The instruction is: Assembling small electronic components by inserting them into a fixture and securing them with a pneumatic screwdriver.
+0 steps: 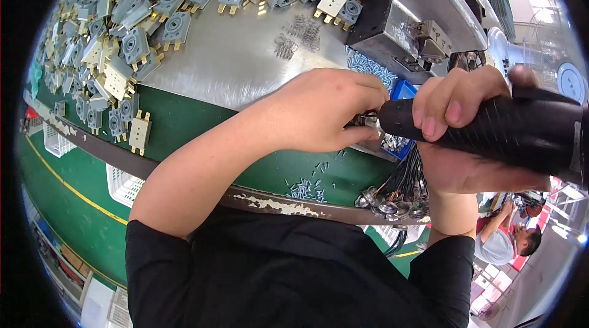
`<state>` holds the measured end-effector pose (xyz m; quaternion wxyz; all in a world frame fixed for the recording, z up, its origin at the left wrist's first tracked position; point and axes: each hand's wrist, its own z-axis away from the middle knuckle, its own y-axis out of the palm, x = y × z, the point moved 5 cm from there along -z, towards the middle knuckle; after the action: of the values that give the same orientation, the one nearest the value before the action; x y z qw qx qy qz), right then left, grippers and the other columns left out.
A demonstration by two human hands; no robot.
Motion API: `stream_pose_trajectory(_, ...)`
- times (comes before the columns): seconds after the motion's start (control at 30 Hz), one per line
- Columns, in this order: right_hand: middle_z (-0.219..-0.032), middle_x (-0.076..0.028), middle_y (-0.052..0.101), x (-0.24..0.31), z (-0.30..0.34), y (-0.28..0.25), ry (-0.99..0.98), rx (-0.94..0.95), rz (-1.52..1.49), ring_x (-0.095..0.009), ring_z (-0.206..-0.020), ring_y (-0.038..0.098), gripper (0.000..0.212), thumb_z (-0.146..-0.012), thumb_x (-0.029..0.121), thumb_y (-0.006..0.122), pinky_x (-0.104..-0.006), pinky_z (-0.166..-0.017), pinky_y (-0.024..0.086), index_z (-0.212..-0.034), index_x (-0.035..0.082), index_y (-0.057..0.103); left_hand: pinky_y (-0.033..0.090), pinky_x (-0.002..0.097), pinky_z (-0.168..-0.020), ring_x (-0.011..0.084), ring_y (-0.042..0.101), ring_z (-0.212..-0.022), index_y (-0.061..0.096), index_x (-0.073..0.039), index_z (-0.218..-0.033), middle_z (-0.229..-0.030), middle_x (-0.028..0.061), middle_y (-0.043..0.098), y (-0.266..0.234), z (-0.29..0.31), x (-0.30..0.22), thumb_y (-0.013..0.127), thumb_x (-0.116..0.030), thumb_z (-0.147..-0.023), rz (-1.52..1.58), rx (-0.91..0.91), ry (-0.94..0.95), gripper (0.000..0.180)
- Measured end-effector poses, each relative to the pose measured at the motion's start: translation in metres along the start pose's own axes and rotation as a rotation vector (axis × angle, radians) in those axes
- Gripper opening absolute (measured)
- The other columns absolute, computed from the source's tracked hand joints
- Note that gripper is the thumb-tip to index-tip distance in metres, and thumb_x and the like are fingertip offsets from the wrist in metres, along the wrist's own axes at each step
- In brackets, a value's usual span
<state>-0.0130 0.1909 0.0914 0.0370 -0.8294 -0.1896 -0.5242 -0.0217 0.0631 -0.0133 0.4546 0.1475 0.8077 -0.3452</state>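
My right hand [460, 98] is wrapped round the thick black body of a power screwdriver [534, 135]. The tool lies nearly level, its nose pointing left. Against that nose my left hand [346, 107] pinches a small shiny metal part [368, 120], mostly hidden by the fingers. A blue tray [404, 90] of small metal pieces sits just behind the meeting point. Beyond it is a heap of small bluish screws [371, 67]. Several coil springs [300, 34] lie loose on the steel plate [227, 64].
Grey and cream switch-like blocks with brass terminals [132, 46] pile up at the far left. A metal fixture [423, 21] stands at the back right. Loose screws [307, 190] and wired metal parts [392, 205] lie by the bench's front edge. Another person [500, 242] works at right.
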Motion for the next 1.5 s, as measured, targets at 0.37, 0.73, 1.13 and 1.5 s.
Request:
stream_pose_trajectory(0.37,-0.088,-0.005,0.057,-0.006,0.008,-0.003,-0.001,0.102,-0.022,-0.019,-0.064,0.058,0.111,-0.079,0.093,0.058,-0.0358,-0.06,0.049,-0.153,0.013,0.037,0.056,0.046,-0.083,0.0363,0.07,-0.098,0.07,-0.005,-0.106,-0.105,0.0098,0.07,0.001,-0.001,0.0,0.082,-0.023,-0.082,0.037,0.011,-0.037,0.032)
stream_pose_trajectory(0.73,-0.087,-0.007,0.058,0.0,0.005,0.0,-0.001,0.179,-0.052,-0.021,-0.064,0.059,0.116,-0.08,0.092,0.06,-0.0376,-0.06,0.049,-0.161,0.014,0.031,0.056,0.0449,-0.083,0.0357,0.07,-0.098,0.071,-0.005,-0.103,-0.104,0.0093,0.07,-0.001,-0.001,-0.002,0.081,-0.022,-0.083,0.034,0.017,-0.025,0.028)
stream_pose_trajectory(1.13,-0.092,-0.009,0.057,0.037,-0.017,-0.041,0.059,-0.287,0.241,-0.022,-0.074,0.058,0.108,-0.091,0.088,0.048,-0.0386,-0.072,0.048,-0.159,0.006,0.03,0.057,0.0445,-0.095,0.0349,0.072,-0.106,0.073,-0.002,-0.115,-0.112,0.0154,0.076,-0.004,-0.001,-0.012,0.088,-0.01,-0.078,0.052,-0.067,0.154,0.04)
stream_pose_trajectory(1.5,-0.133,-0.019,0.06,0.043,0.009,-0.037,0.156,-0.084,0.591,-0.027,-0.126,0.061,0.071,-0.115,0.05,0.034,-0.0417,-0.11,0.047,-0.162,-0.002,0.025,0.058,0.0436,-0.097,0.0301,0.076,-0.098,0.076,-0.003,-0.095,-0.098,0.0103,0.079,0.007,0.008,-0.03,0.094,-0.008,-0.071,0.001,-0.097,0.226,0.03)
